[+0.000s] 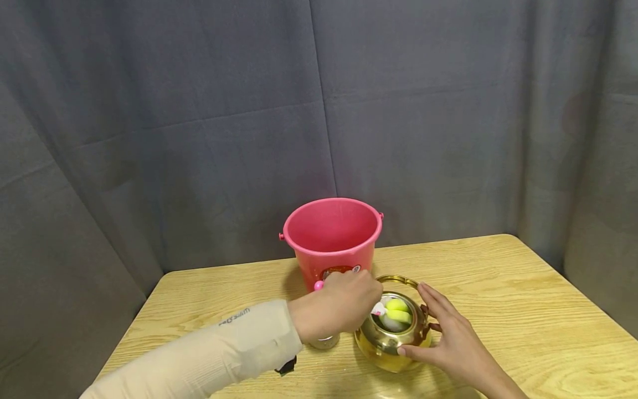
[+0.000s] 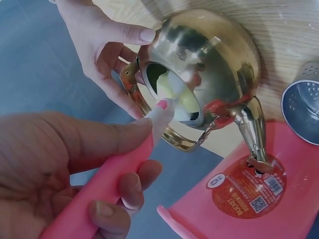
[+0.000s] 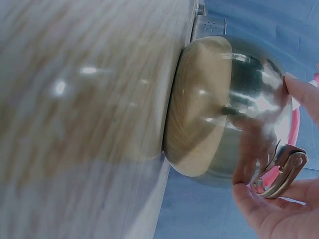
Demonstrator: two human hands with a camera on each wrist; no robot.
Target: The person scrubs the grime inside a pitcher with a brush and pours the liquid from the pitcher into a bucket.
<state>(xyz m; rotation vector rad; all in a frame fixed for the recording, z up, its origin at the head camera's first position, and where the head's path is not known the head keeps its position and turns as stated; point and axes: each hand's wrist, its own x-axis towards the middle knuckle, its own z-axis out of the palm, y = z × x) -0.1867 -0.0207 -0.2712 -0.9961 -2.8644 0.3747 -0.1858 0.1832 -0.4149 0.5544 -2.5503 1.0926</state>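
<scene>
Step in hand looks like scrubbing the inside of the gold kettle (image 1: 384, 349). It sits on the table (image 1: 508, 293), mouth up, no lid on it, in front of the pink bucket (image 1: 344, 259).

Left hand (image 1: 344, 305): grip closed round the pink handle of the brush (image 2: 113, 178), thumb laid along the top, fingertips curled under. White neck runs into the kettle mouth; yellow-green sponge head (image 1: 397, 316) is inside, below the rim. Can't tell how hard it presses on the wall or floor.

Right hand (image 1: 456, 339): part-open grip spanning the kettle's side, thumb on the body, fingers at the hinge of the carrying handle (image 1: 394, 278). Reads as bracing, not lifting. Handle leans to the far side, out of the brush's way.

Spout (image 2: 250, 124) is on the bucket side; contact with the bucket not clear. Perforated metal cup (image 2: 310, 74) stands beside the kettle on the left hand's side.

Next move, my read: right hand holds the body firm, left works the sponge round the inner wall, then draws it straight up through the mouth. Watch for: slick curved metal turning under the fingertips, sponge snagging on the rim.
</scene>
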